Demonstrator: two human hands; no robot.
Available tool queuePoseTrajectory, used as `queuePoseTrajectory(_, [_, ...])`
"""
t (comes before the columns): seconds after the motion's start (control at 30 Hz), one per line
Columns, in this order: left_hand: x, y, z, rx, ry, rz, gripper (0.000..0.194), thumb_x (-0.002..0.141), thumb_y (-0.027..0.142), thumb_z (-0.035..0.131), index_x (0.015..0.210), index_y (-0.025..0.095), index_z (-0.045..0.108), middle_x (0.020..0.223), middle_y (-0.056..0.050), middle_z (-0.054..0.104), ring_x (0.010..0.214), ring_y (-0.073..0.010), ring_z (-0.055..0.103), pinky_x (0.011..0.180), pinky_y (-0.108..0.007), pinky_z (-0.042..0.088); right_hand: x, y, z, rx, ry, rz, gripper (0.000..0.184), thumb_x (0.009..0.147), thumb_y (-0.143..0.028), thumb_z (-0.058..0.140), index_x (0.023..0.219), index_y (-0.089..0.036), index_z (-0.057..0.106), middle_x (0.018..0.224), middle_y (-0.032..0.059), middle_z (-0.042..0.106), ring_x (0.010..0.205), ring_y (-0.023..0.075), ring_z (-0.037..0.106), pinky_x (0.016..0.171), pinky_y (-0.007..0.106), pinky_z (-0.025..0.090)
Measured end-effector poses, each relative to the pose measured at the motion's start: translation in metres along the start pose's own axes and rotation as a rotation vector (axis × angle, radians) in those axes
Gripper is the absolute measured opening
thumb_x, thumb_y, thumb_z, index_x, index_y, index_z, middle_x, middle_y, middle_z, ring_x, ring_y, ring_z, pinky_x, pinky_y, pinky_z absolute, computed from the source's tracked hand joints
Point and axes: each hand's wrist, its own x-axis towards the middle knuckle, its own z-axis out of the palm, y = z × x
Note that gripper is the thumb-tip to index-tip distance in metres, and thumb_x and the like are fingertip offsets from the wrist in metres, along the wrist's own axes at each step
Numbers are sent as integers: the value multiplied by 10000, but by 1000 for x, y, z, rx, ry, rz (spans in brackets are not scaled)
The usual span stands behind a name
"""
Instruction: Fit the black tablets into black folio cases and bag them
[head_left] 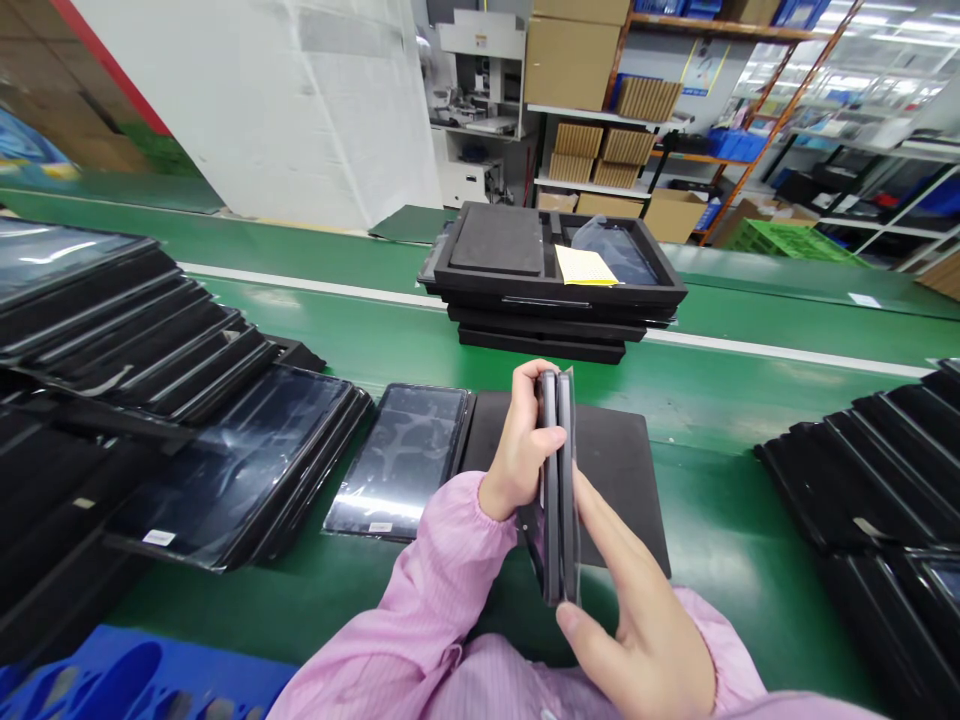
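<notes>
Two dark tablets [553, 500] are held upright on edge, face to face, with their narrow sides toward me and clear film along the right one. My left hand [519, 440] grips them from the left near the top, its thumb across the edges. My right hand [637, 610] holds them from the right, thumb at the lower corner and fingers flat along the right face. Beneath them lies a black foam pad [619, 470]. Just left of the pad, a film-covered tablet [405, 450] with a small white label lies screen up.
At left stand overlapping stacks of film-covered tablets [247, 460]. Black foam trays [555, 290] with a yellow note [585, 266] are stacked ahead. More black devices [885, 480] lean at right. A blue plastic crate [172, 680] sits at lower left. The worktable [720, 400] is green.
</notes>
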Motion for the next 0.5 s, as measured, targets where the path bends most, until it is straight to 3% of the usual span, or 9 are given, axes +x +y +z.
queuePoseTrajectory(0.33, [-1,0,0,-24,-5,7,466,623,324,526,1081,256,481,982,-26,486,933,-253,514,836,-410,460,2,-1,0,-4,3,-16,882,831,-168,502,1620,-337,147,1648,-55,287,1471,279,374,1152,449,437])
queuePoseTrajectory(0.5, [-3,-3,1,-72,-35,22,455,664,319,513,1117,290,493,980,-5,477,844,-221,496,750,-381,457,2,-2,1,-17,13,-22,880,822,-166,492,1620,-325,156,1645,-58,294,1468,271,380,1152,433,429])
